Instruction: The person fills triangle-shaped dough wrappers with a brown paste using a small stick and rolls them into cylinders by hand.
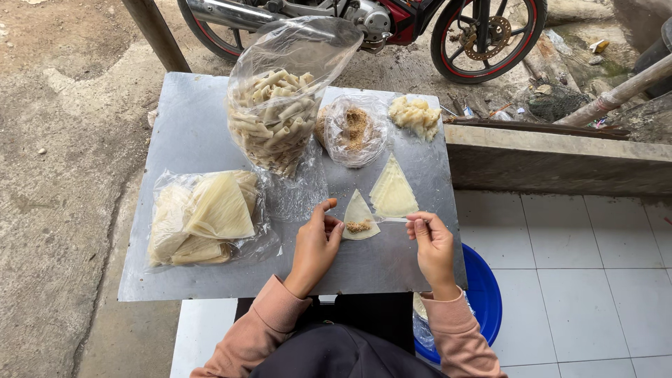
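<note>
Your metal table (pixel 196 133) fills the view, with a big clear bag of rolled sticks (pixel 276 115) at its far middle and a flat bag of wrapper sheets (pixel 203 217) near left. A bowl of crumbly filling (pixel 355 129) and a pile of dough pieces (pixel 415 114) sit far right, and 1 stack of triangular wrappers (pixel 393 189) lies just beyond your hands. The triangular wrapper (pixel 360 213), point aimed far, lies between them, filling on its near edge. Your left hand (pixel 315 245) touches its left side, fingers loosely apart. Your right hand (pixel 432 245) pinches a thin spoon (pixel 393 220) whose handle runs leftward to the filling; the left hand is nearer.
</note>
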